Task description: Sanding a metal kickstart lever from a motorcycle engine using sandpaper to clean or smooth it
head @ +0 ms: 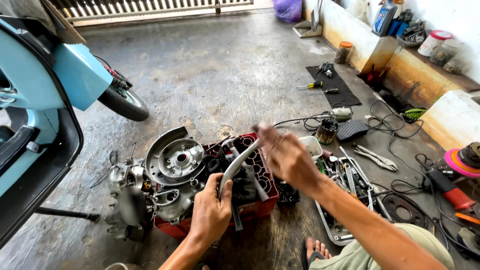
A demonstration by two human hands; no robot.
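My left hand (210, 210) grips the lower end of a curved grey metal pipe (239, 164) that rises toward the upper right. My right hand (286, 155) is blurred at the pipe's upper end, fingers spread, touching or just off its tip. Both hands are above a red plastic crate (260, 200). A scooter engine (165, 185) with a round metal cover leans against the crate's left side.
A light blue scooter (45, 100) stands at the left with its wheel (122, 102). A metal tray of tools (345, 195) lies right of the crate. Pliers (375, 157), cables, screwdrivers on a black mat (332, 85) and a grinder (450, 187) are scattered at the right. My sandalled foot (312, 250) is below.
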